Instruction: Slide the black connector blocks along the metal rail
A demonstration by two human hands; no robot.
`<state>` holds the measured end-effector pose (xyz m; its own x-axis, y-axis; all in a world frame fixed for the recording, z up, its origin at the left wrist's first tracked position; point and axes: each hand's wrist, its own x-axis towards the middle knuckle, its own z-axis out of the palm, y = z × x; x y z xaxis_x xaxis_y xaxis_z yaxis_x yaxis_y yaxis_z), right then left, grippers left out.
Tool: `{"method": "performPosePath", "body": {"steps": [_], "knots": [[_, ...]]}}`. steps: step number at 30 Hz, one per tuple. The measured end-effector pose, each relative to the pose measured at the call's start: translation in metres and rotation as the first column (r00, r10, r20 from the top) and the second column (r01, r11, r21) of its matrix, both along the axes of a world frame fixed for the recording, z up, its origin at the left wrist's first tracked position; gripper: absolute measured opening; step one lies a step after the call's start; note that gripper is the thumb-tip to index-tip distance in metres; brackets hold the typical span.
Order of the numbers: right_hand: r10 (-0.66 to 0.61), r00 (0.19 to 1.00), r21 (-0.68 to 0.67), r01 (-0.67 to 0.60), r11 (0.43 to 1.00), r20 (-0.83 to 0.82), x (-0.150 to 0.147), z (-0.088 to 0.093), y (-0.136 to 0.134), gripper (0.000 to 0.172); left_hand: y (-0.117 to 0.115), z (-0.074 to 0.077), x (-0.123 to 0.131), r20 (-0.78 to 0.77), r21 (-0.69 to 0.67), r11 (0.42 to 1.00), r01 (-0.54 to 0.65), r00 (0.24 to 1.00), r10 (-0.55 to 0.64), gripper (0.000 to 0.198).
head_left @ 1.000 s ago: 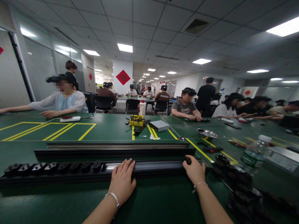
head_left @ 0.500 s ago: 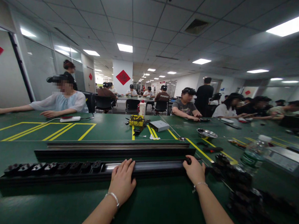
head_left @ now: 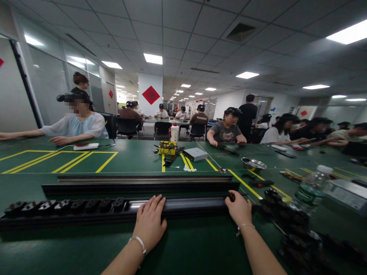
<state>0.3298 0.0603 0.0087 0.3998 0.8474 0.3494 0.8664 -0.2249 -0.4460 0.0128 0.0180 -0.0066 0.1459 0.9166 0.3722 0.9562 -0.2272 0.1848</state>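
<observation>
A long black rail (head_left: 194, 207) with a shiny inner strip lies across the green table in front of me. Several block-shaped socket modules (head_left: 77, 206), mostly black with some showing white, sit in a row along its left half. My left hand (head_left: 149, 222) rests on the middle of the rail, fingers stretched out over the strip, right of the last module. At the rail's right end, my right hand (head_left: 239, 207) has its fingers closed on a small black piece (head_left: 231, 197). Its shape is mostly hidden by the fingers.
Behind the rail lies another long black rail (head_left: 143, 184). Right of my hand are a blurred pile of black modules (head_left: 298, 236) and a water bottle (head_left: 311, 191). Further back are a metal bowl (head_left: 254, 163), a grey box (head_left: 195, 154) and a yellow item with cables (head_left: 168, 148). Co-workers sit around.
My hands and the rail show no visible movement. Across the table, a co-worker's hands have moved apart, and the dark item there sits further left and lower.
</observation>
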Motion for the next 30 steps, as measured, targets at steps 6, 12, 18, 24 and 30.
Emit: {"method": "performPosePath", "body": {"steps": [6,12,18,24,30], "knots": [[-0.005,1.0,0.003,0.005,1.0,-0.004,0.0001,0.001,0.0001,0.04,-0.0016,0.0027,0.0013,-0.007,-0.019,1.0,-0.008,1.0,0.008,0.057],[-0.019,1.0,0.033,0.018,0.999,0.017,-0.0007,-0.0011,0.001,0.039,-0.0011,0.0013,0.0007,-0.013,-0.008,1.0,-0.011,1.0,0.011,0.056],[-0.019,0.999,0.038,0.018,0.999,0.032,0.0008,-0.0007,0.0014,0.04,-0.0011,0.0018,0.0009,-0.01,0.002,1.0,-0.011,1.0,0.011,0.056],[-0.017,0.999,0.03,0.016,0.999,0.039,0.0007,0.0007,0.0006,0.041,-0.0019,0.0034,0.0012,-0.02,-0.017,1.0,-0.014,1.0,0.014,0.056],[-0.027,0.999,0.044,0.025,0.999,0.041,-0.0012,0.0021,-0.0012,0.04,-0.0009,0.0019,0.0012,-0.021,-0.02,1.0,-0.015,1.0,0.015,0.057]]}}
